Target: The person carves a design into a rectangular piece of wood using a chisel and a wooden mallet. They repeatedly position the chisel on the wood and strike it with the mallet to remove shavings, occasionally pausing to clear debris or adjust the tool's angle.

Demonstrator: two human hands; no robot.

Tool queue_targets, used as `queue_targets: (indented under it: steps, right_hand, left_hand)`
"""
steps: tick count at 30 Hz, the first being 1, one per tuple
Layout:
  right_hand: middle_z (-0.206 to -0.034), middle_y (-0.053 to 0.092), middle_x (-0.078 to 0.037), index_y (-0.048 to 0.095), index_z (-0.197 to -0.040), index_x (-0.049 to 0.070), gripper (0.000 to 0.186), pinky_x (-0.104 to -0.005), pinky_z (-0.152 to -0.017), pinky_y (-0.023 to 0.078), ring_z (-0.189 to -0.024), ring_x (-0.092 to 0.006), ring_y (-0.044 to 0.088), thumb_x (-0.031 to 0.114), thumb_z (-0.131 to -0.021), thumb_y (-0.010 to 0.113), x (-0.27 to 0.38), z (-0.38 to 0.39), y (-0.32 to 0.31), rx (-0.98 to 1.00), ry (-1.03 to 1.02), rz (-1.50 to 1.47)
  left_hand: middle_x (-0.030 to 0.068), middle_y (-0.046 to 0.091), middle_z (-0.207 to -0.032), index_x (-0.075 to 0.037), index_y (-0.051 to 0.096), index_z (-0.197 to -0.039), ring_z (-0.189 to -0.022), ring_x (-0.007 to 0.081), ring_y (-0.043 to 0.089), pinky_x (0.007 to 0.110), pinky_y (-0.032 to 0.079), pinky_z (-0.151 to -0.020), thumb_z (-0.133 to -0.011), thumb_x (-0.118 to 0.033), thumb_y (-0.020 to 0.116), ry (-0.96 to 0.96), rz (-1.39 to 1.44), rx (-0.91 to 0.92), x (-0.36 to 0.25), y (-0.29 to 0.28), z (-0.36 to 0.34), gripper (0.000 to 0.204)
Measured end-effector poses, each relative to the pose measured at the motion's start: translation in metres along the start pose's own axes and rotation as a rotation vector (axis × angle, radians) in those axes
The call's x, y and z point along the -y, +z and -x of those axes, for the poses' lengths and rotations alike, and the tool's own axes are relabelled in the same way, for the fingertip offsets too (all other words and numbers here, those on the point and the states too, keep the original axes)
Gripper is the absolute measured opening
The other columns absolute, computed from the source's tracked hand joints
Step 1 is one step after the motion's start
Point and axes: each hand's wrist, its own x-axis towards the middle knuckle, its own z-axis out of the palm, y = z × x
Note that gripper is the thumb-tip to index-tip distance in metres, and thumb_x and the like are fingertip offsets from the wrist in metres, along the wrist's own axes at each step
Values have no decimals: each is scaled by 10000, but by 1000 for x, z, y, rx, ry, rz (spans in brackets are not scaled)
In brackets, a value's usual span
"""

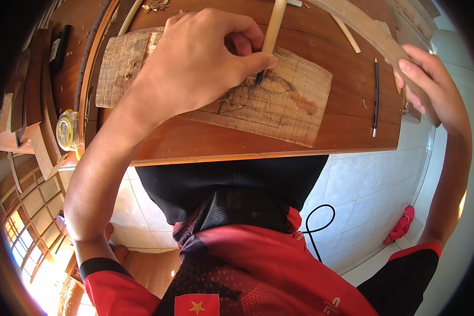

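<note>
My left hand (203,60) pinches a chisel (275,29) with a pale round handle, held nearly upright. Its dark tip rests on a rough wooden board (305,118), over a pattern of dark drawn lines. The board lies slightly askew on the brown table (353,126), and my left hand and forearm cover part of it. Out to the right, my right hand (432,79) is closed around one end of a long wooden bar (376,38). The bar slants up to the left, and its other end reaches the top rim of the view.
A dark pencil (376,97) lies right of the board. Pale rods (346,32) and wood shavings (155,5) are at the far side. Left are a yellow tape measure (67,130), a black object (61,47) and stacked wood pieces (34,105). The table's front edge (247,158) faces me.
</note>
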Motion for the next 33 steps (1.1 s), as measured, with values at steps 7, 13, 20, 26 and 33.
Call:
queue_targets:
  steps: [7, 13, 20, 26, 33]
  right_hand:
    - [-828, 564, 11, 625, -1149, 9, 315, -201, -449, 360, -525, -22, 444, 305, -1081, 540, -14, 21, 15, -31, 67, -162]
    - [-821, 563, -1, 620, -1128, 11, 308, -203, -450, 358, -526, -29, 441, 304, -1085, 539, -18, 32, 28, -14, 92, -183]
    - [-827, 583, -36, 610, -1173, -16, 326, -215, -435, 352, -517, -50, 454, 288, -1085, 532, -19, 52, 43, -65, 141, -303]
    - [-828, 561, -36, 582, -1271, -45, 374, -224, -437, 353, -505, -56, 434, 273, -1089, 505, -30, 69, 60, -131, 186, -379]
    - [-812, 581, -49, 593, -1206, -37, 341, -225, -440, 354, -492, -64, 447, 273, -1075, 541, -34, 90, 75, -184, 181, -450]
  left_hand:
    - [6, 618, -678, -23, 770, -969, -610, 101, 526, 303, 423, -592, -867, -291, 847, 81, 1, 15, 3, 0, -2, 297]
    - [1, 617, -668, -39, 775, -957, -626, 117, 524, 316, 436, -618, -868, -277, 842, 142, -14, -16, 5, 0, 0, 263]
    - [15, 663, -724, -70, 765, -942, -691, 150, 590, 328, 475, -698, -867, -287, 836, 83, -39, 62, -3, -6, 1, 240]
    - [27, 711, -783, -86, 736, -946, -797, 206, 663, 374, 495, -825, -864, -284, 815, 218, -141, 135, -12, -6, -7, 228]
    - [56, 718, -767, -82, 710, -890, -751, 260, 687, 410, 506, -792, -893, -250, 776, 258, -140, 251, -19, -13, -15, 181]
